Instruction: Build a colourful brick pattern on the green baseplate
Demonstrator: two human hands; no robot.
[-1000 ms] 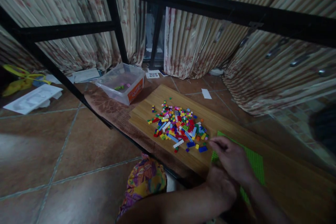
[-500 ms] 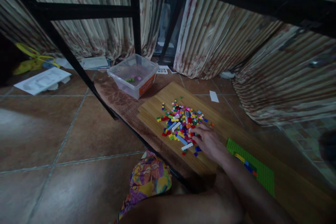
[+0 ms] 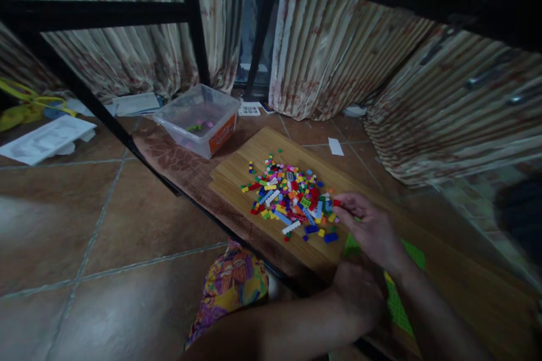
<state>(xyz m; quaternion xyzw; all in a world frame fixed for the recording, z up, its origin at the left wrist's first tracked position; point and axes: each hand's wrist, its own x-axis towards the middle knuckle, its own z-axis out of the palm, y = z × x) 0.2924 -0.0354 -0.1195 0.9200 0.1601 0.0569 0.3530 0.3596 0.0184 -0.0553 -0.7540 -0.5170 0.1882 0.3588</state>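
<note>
Pinching a small red plastic brick at their very tips, the fingers of the right hand are holding narrow, thumb below and forefinger above. The brick is poking out past the fingertips, facing a loose heap of multicoloured plastic bricks, and is hovering at the heap's near-right edge; whether it is touching the bricks beneath, I cannot tell. The heap is spreading over a flat brown wooden desk. Behind the right hand and wrist, a bright green studded plastic baseplate is lying partly covered. The left hand is resting in shadow just below the right one, near the baseplate; its fingers are hiding, so their state I cannot tell. Beyond the heap, a clear plastic tub with an orange label is holding a few green and pink pieces.
</note>
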